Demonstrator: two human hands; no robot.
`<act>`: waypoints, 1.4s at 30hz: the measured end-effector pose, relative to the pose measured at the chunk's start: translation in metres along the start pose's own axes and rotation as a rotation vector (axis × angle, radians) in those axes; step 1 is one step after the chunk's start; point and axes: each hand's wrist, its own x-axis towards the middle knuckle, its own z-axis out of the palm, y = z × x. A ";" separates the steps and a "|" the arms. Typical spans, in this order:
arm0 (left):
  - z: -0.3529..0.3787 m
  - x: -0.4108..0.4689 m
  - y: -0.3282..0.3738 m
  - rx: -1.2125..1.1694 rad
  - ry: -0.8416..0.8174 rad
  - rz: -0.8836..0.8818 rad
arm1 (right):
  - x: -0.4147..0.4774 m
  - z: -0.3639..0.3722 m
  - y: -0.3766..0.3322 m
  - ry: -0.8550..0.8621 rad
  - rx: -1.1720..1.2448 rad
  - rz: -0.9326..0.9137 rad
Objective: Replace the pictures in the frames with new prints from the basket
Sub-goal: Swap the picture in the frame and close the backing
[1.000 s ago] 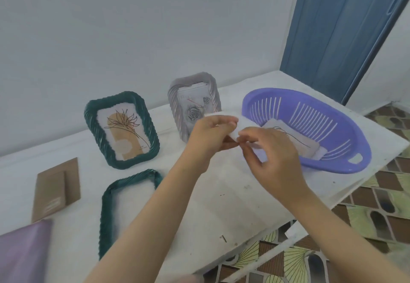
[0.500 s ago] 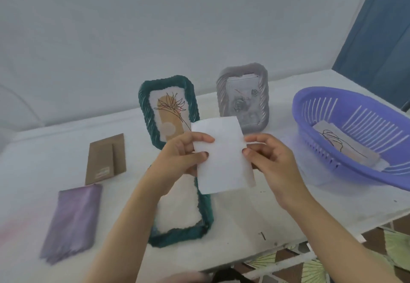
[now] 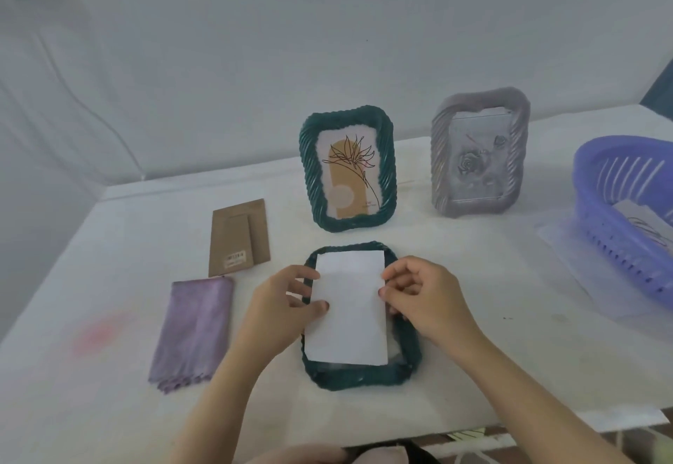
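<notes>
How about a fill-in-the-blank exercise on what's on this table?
1. The white print is held over a green frame lying ____ on the table.
2. Counting the leaf-picture frame and the grey frame, ____ frames stand upright behind it.
3. The folded purple cloth lies to the ____ of the green frame.

Missing words: flat; two; left.

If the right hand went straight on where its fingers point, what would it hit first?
The right hand pinches the white paper print; going leftward across it, it would probably meet the left hand first.
</notes>
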 end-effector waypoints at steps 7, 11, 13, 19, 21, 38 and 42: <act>0.003 0.001 -0.001 0.226 0.059 0.107 | -0.001 0.000 0.000 0.052 -0.232 -0.063; 0.005 0.000 -0.001 0.292 0.050 0.118 | 0.000 -0.001 0.001 0.050 -0.296 -0.070; 0.007 -0.001 -0.002 0.312 0.047 0.126 | 0.000 0.000 0.002 0.053 -0.331 -0.071; 0.008 -0.004 -0.007 0.379 0.054 0.154 | -0.006 0.005 0.002 0.055 -0.422 -0.124; 0.008 -0.004 -0.008 0.409 0.057 0.179 | -0.007 0.006 0.002 0.057 -0.470 -0.139; 0.010 -0.003 -0.020 0.457 0.120 0.323 | -0.011 0.016 0.006 0.075 -0.601 -0.188; 0.002 -0.004 -0.023 0.350 0.185 0.332 | -0.012 0.015 0.006 0.079 -0.587 -0.199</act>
